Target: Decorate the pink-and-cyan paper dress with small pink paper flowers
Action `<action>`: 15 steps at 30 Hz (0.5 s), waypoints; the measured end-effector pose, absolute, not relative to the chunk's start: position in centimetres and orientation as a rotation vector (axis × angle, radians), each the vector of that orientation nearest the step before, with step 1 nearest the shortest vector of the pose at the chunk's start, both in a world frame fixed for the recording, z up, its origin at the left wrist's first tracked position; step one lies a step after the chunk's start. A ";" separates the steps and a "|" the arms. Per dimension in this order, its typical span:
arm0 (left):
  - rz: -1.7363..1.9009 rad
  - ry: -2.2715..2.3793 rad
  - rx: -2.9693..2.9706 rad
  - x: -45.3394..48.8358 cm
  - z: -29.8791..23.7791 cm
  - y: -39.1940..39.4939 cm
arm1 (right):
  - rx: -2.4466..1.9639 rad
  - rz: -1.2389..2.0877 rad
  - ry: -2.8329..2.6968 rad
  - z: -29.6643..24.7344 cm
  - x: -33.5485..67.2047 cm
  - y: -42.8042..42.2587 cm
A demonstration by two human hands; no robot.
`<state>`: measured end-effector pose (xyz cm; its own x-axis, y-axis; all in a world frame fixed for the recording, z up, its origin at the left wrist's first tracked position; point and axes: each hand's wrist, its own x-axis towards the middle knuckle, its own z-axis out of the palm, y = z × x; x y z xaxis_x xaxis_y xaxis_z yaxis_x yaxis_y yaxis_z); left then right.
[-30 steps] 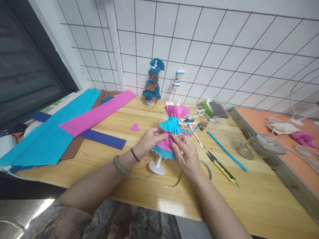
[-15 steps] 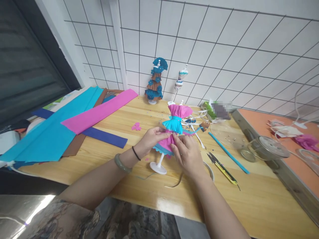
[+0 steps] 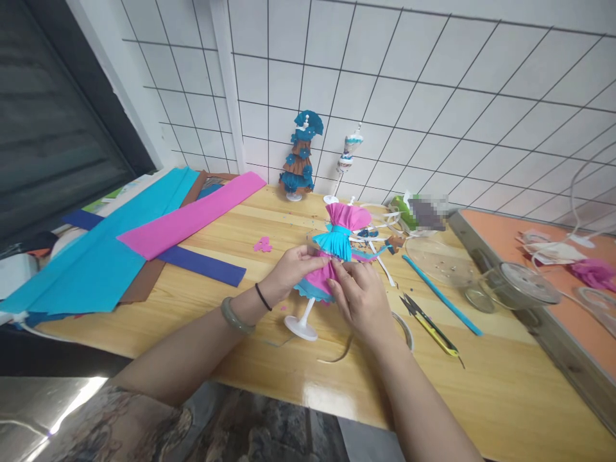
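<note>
Pink-and-turquoise pleated paper dress (image 3: 333, 244) sits on its white round-based stand (image 3: 301, 327), tilted, near the tabletop's (image 3: 500, 378) front edge. Formed so far: pink fan top (image 3: 347, 217), turquoise waistband with frill, pink skirt (image 3: 316, 281) over turquoise hem. Left hand (image 3: 292, 273) and right hand (image 3: 362, 292) both pinch at the skirt just below the frill, fingertips close together. Judged remaining: settling this tier; cannot tell if it is fastened. Folded pink strip (image 3: 192, 215) lies toward the left edge, unheld
</note>
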<state>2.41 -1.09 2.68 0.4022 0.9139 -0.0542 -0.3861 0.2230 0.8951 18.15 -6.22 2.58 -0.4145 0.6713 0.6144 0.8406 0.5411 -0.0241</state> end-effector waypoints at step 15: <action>1.062 0.762 0.977 2.8 2.7 -1.3 | -1.130 -0.367 -2.152 2.4 18.2 -6.3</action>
<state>2.80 -1.29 2.72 0.3198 0.9460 -0.0526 -0.3528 0.1704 0.9200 18.17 -6.33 2.43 -0.4005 0.6204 0.6743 0.8089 0.5851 -0.0579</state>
